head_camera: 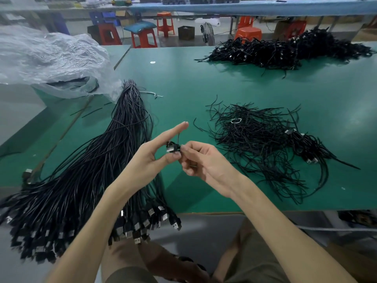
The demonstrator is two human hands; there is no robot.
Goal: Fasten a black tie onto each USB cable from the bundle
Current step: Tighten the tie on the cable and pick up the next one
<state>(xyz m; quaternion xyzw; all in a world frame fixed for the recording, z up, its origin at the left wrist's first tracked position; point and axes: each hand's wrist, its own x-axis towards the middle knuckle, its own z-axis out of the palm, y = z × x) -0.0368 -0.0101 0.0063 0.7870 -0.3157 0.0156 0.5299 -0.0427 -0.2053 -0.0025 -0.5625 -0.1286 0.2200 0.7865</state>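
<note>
Now, on the green table (183, 78): the bundle (102, 170) lies at my left, plugs over the near edge, and the heap of loose ties (255, 139) at my right. Mid-fastening, I judge. My left hand (151, 158) pinches one USB cable (173, 149) by its plug end, forefinger straight. My right hand (204, 160), fingers curled, nips the black tie (178, 137) against it. Next: cinch the tie snug without letting the cable slip.

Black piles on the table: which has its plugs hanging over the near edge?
The straight bundle on the left, gathered at its far end; the ties pile and the far tangled heap lie back from that edge.
</note>
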